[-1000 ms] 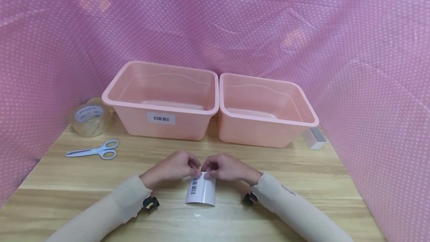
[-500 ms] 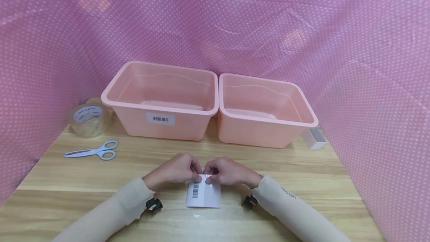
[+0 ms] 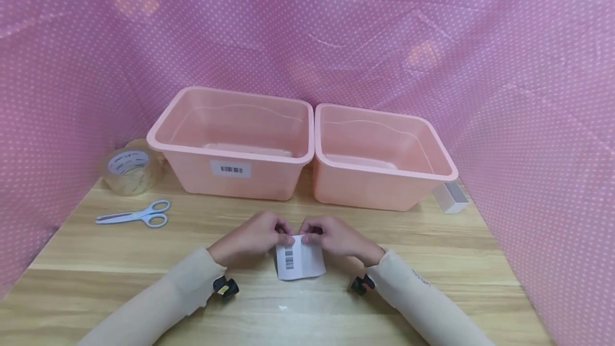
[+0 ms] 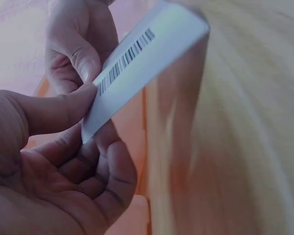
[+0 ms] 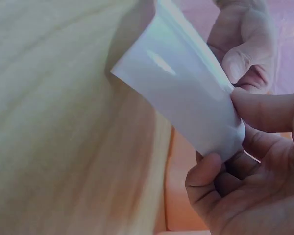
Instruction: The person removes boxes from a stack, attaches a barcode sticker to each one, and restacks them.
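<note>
A white barcode label sheet [image 3: 307,261] hangs between both hands in front of the bins, barcode on its left half. My left hand [image 3: 259,233] pinches its top edge near the barcode, thumb on the printed face in the left wrist view. Close beside it, my right hand [image 3: 336,235] pinches the same edge with thumb and fingers. Glossy and slightly bent, the label's plain half [image 5: 181,88] shows in the right wrist view. Whether the label's backing is separating cannot be made out.
Two pink bins stand side by side behind: the left bin [image 3: 269,178] bears a barcode label [image 3: 231,168], the right bin [image 3: 365,191] shows none in front. Blue scissors [image 3: 134,216] and clear tape rolls [image 3: 129,172] lie left. A small white box [image 3: 450,198] sits right on the wooden table [image 3: 202,324].
Both hands have shifted slightly right and away from the table's near edge, carrying the label. Its lower edge, curved a second ago, flattened and now looks a little skewed. The grip stays.
</note>
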{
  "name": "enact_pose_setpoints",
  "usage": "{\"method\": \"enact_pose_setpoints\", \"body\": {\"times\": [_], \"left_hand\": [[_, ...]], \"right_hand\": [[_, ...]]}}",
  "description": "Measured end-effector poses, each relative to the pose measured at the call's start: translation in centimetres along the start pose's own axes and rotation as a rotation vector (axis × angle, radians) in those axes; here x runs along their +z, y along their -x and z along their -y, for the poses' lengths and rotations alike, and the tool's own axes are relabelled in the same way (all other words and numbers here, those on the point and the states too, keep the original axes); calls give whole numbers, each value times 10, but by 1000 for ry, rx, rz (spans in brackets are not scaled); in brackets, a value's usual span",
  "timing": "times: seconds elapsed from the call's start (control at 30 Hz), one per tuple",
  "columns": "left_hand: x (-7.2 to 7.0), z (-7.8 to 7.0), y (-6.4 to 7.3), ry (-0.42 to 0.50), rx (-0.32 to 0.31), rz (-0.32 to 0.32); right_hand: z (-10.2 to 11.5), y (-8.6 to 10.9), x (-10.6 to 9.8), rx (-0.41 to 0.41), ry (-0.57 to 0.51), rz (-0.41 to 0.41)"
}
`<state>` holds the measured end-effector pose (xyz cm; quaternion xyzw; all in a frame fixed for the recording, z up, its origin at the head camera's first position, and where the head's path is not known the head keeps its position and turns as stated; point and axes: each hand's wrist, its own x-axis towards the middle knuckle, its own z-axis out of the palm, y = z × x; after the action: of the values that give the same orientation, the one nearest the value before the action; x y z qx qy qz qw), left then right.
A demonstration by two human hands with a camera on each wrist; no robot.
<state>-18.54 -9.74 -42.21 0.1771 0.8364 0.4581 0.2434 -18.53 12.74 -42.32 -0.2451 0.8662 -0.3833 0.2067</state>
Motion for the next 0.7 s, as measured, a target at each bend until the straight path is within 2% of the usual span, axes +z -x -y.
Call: {"method": "enact_pose_setpoints", "body": {"times": [0.37, 0.57, 0.7], "left_hand": [[-2, -12, -8, 24, 76, -88], [3, -13, -7, 114, 90, -141], [6, -13, -6, 132, 120, -177]], "right_hand": [[-2, 4, -9, -4, -104, -220], [-1, 5, -6, -144, -138, -396], [3, 6, -3, -243, -65, -494]]}}
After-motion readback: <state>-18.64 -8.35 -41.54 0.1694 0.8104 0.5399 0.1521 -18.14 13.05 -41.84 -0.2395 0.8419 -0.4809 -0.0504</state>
